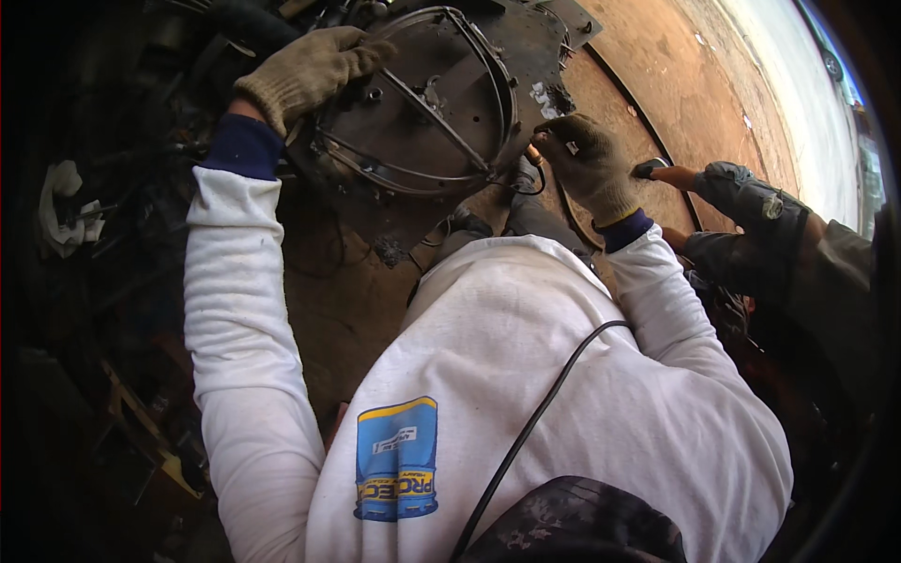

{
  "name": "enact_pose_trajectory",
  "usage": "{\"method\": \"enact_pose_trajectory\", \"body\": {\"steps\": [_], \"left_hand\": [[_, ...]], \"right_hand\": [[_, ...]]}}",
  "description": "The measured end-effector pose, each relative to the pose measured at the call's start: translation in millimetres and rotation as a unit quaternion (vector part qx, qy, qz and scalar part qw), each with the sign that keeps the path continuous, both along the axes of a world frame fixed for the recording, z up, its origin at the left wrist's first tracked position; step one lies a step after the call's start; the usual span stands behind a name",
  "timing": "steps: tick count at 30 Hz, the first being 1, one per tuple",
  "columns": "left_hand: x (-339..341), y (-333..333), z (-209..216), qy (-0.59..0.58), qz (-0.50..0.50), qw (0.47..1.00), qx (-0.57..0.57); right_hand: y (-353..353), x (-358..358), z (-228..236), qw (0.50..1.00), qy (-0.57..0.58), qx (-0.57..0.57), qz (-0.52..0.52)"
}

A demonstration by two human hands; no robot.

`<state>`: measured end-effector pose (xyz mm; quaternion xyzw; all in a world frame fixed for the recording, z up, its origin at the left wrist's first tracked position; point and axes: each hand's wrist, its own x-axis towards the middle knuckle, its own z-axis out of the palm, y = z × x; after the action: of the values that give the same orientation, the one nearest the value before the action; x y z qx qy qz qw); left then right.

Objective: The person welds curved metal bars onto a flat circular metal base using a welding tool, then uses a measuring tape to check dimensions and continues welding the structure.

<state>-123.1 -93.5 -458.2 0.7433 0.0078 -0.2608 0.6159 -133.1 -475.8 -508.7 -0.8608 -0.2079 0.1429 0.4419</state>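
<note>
A round frame of bent metal rods [434,114] lies on a dark steel plate [413,220], with a straight bar crossing it. My left hand [314,75], in a tan knit glove, is on the frame's upper left side, its fingers bent over the rods and hiding part of them. To the right of the frame is my gloved right hand [589,164], its fingers pinched together beside the rim. A small orange-bright spot shows at its fingertips; what they hold is too small to name. Close under that hand curves a thin dark cable [539,180].
At the right, another person's grey-sleeved arm [751,202] reaches in, a dark object in the hand. A long dark bar [631,98] lies on the brown floor [694,84]. Dim clutter and a crumpled white cloth [62,206] are at the left.
</note>
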Motion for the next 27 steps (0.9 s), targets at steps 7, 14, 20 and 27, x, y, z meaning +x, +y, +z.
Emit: {"method": "enact_pose_trajectory", "body": {"steps": [7,14,20,27], "left_hand": [[0.0,-4.0,1.4,-0.008,-0.004,0.999,0.047],[-0.4,-15.2,10.8,-0.019,-0.013,0.988,0.150],[-10.6,-4.3,-0.7,-0.041,0.031,0.994,0.093],[-2.4,-24.9,25.5,0.032,0.014,0.970,0.240]], "right_hand": [[26.0,-10.2,11.6,0.992,-0.054,-0.077,0.085],[35.4,7.7,-0.6,0.974,-0.056,-0.060,0.210],[9.6,24.6,6.2,0.968,0.235,0.073,-0.048],[-57.6,-7.5,-57.3,0.923,0.212,0.201,-0.251]]}}
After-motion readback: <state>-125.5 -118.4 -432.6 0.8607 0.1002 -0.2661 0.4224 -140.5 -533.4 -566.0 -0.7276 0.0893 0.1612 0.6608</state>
